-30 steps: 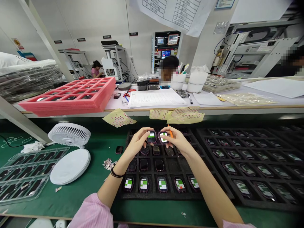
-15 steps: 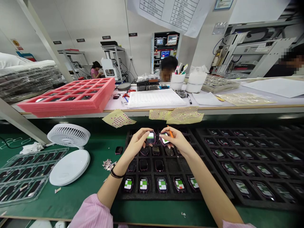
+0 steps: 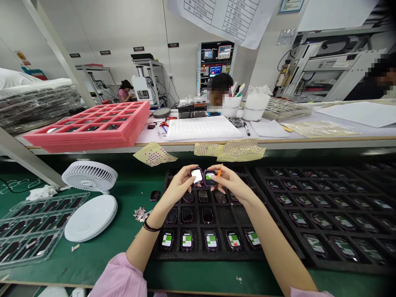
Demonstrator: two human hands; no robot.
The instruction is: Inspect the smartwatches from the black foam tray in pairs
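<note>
My left hand (image 3: 183,181) is closed around a smartwatch (image 3: 196,176) with a bright white screen, the thumb lying over its face. Beside it, my right hand (image 3: 230,181) grips a second smartwatch (image 3: 210,177) whose screen shows a green band. An orange stick-like tool (image 3: 220,170) is also held in the right hand's fingers. Both watches are close together above a black foam tray (image 3: 227,214). In that tray lie several watches with dark screens and a front row of lit ones, such as the watch (image 3: 211,240) with green and white areas.
To the right, another black tray (image 3: 297,243) holds several lit watches. On the left stand a white fan (image 3: 89,216) and a clear plastic tray (image 3: 58,243). A shelf (image 3: 148,144) above carries a pink foam tray (image 3: 123,132) and papers (image 3: 201,128). A person's head shows behind it.
Both watches have come closer together. The left watch's screen has turned from green and white to white. The right one now shows a darker screen with a green band.
</note>
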